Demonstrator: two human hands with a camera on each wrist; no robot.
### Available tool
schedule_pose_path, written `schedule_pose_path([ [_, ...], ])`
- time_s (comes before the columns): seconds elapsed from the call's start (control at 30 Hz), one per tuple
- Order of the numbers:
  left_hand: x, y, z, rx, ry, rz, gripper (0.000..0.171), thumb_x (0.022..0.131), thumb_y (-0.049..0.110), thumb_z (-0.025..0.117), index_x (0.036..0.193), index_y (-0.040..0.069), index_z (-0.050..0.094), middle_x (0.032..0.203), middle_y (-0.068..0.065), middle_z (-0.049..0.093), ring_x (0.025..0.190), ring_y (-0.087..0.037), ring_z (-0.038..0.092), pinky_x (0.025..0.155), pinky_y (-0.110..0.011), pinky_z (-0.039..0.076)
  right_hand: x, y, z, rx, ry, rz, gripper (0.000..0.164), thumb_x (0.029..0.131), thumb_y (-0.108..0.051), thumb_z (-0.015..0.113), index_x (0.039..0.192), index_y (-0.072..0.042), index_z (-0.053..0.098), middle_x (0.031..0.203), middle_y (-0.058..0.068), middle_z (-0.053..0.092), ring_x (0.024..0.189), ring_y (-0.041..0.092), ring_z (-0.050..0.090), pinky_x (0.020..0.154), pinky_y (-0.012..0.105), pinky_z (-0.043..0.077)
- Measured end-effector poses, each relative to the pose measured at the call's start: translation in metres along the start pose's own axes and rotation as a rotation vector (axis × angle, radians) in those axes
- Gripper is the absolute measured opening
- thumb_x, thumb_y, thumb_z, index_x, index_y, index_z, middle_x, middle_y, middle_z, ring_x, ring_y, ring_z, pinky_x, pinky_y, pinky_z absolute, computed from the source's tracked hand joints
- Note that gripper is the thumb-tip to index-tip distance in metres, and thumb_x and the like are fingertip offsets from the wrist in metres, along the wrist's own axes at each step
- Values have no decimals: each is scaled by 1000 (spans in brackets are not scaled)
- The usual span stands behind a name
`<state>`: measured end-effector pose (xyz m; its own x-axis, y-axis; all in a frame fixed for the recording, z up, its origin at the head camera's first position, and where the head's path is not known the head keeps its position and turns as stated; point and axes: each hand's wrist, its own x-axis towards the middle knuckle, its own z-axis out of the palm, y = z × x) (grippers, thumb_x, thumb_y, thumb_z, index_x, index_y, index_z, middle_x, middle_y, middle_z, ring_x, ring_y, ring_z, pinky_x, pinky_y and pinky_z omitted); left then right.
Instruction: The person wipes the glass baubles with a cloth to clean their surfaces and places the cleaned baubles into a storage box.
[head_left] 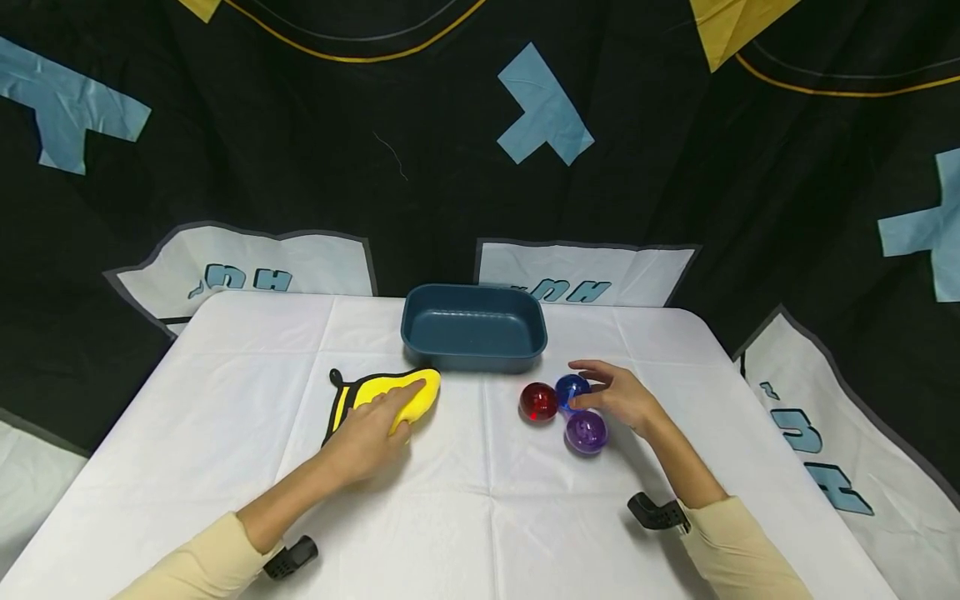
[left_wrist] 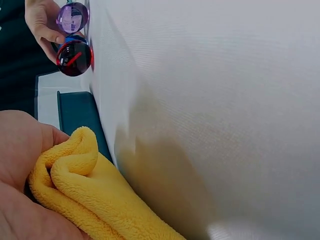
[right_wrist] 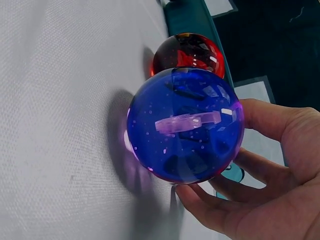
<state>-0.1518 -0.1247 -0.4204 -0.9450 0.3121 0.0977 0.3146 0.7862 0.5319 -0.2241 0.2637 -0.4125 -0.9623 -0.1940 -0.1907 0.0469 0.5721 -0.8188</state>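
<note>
My left hand grips a yellow cloth with black edging and a small black loop at its far left corner. In the left wrist view its fluffy fabric is folded and bunched against the palm. My right hand holds a clear blue ball between thumb and fingers. A red ball sits just left of it, and a purple ball lies on its near side. The purple ball fills the middle of the right wrist view, hiding most of the blue one.
A dark teal rectangular tub stands at the table's far edge, beyond both hands. White cloth covers the table. Behind it hangs a black curtain with light blue and yellow shapes.
</note>
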Motion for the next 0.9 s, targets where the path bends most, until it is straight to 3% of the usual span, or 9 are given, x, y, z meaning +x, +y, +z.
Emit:
schedule_pose_path([
  [0.33, 1, 2, -8, -28, 38, 14, 58, 97, 7, 56, 153, 14, 45, 148, -17, 55, 130, -40, 58, 108, -56, 46, 1, 3, 3, 9, -21, 15, 71, 79, -16, 84, 143, -3, 55, 143, 28, 54, 133, 45, 52, 108, 56, 46],
  [0.47, 2, 4, -14, -26, 65, 24, 57, 95, 5, 56, 152, 13, 47, 146, -17, 57, 127, -41, 59, 106, -57, 47, 1, 3, 4, 7, -13, 26, 69, 78, -16, 84, 141, -5, 57, 142, 28, 55, 133, 46, 52, 109, 58, 44],
  [0.6, 1, 7, -20, -34, 97, 42, 56, 94, 4, 56, 149, 11, 51, 138, -18, 62, 114, -37, 65, 96, -54, 51, 3, 4, 5, 0, -3, 30, 68, 78, -17, 84, 140, -5, 58, 142, 28, 55, 132, 46, 52, 107, 55, 47],
  [0.73, 1, 10, -24, -68, 80, 34, 56, 95, 6, 55, 150, 12, 49, 136, -16, 64, 98, -28, 64, 85, -45, 53, 3, 3, 7, 5, 27, 50, 66, 78, -18, 83, 139, -6, 60, 139, 29, 57, 122, 38, 61, 93, 40, 56],
  [0.9, 0, 16, -32, -130, 32, 3, 56, 97, 8, 53, 153, 15, 46, 139, -13, 63, 95, -24, 65, 79, -38, 51, 4, 3, 10, 33, 77, 65, 63, 78, -18, 83, 135, -5, 63, 130, 29, 63, 95, 22, 66, 74, 28, 55],
])
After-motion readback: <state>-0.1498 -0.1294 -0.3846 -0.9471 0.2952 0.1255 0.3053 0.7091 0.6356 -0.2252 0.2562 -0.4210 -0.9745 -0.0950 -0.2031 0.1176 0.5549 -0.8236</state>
